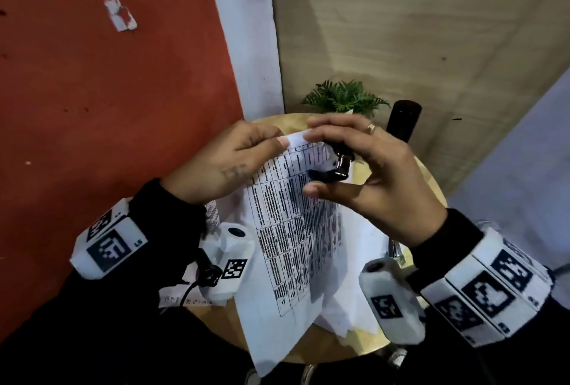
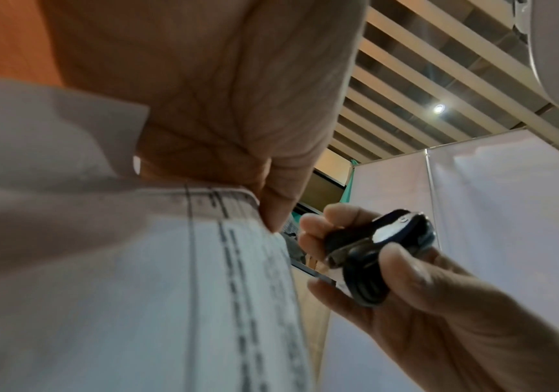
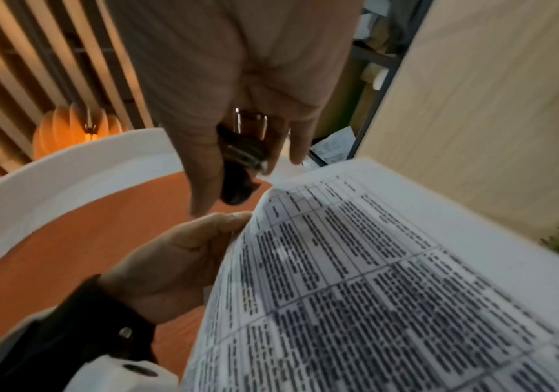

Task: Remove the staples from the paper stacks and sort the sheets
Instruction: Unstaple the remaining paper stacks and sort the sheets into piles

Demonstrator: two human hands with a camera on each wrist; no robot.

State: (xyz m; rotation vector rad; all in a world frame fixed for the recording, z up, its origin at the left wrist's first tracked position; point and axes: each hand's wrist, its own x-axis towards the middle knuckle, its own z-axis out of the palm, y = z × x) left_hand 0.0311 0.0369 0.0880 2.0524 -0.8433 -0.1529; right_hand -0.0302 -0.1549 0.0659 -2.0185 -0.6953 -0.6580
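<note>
A stack of printed sheets with a table [image 1: 290,230] [image 2: 177,291] [image 3: 355,278] is lifted above a round wooden table [image 1: 364,350]. My left hand [image 1: 237,156] [image 3: 184,254] pinches the stack near its top corner. My right hand [image 1: 354,168] [image 2: 389,281] grips a black staple remover [image 1: 331,168] [image 2: 375,254] [image 3: 238,169] between thumb and fingers, right at that top corner. Whether its claws touch a staple is hidden. More white sheets [image 1: 348,307] lie on the table under the stack.
A small green plant [image 1: 344,97] and a black upright object [image 1: 402,121] stand at the table's far edge. An orange-red wall [image 1: 108,91] rises on the left, a pale wood panel [image 1: 416,30] behind. Printed papers [image 1: 182,295] lie under my left wrist.
</note>
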